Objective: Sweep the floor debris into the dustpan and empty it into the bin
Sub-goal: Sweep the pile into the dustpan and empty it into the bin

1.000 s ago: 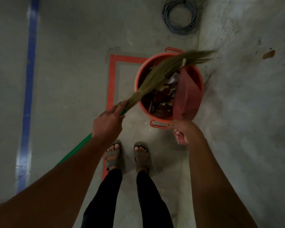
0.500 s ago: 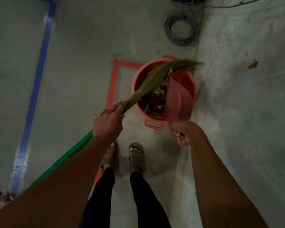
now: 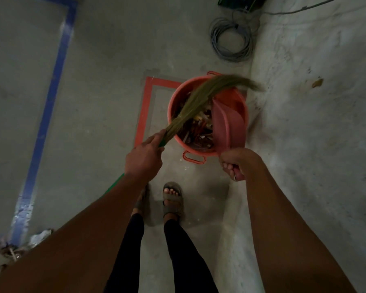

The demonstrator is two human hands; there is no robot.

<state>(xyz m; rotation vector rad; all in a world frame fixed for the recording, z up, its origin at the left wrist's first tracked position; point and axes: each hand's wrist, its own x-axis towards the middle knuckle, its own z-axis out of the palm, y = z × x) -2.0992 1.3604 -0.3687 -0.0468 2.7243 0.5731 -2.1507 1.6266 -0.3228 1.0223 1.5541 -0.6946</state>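
Left hand (image 3: 143,159) fingers curled round the broom (image 3: 201,98) where the green handle meets the bristles, index finger stretched along the neck, back of hand up. Left forearm runs in from lower left, handle trailing back beneath it. Bristles slant up and right from the fingers, across the bin (image 3: 178,106) mouth, tips curving past the far rim.

Right hand (image 3: 238,163) fingers wrapped tight round the dustpan (image 3: 228,123) handle, fingertips showing underneath, a ring on one. Right forearm comes in from lower right. Dustpan tilted steeply, pan just beyond the knuckles, mouth down inside the right half of the bin, touching the broom bristles at its top edge.

Bin is red, round, side handles near and far, holds mixed debris (image 3: 199,127) left of the dustpan. It stands on the concrete floor (image 3: 104,60) at a red tape (image 3: 145,106) corner, just ahead of the sandalled feet (image 3: 172,197).

More litter (image 3: 6,252) lies at lower left by the blue tape (image 3: 51,98). Coiled cable (image 3: 230,41) lies beyond the bin.
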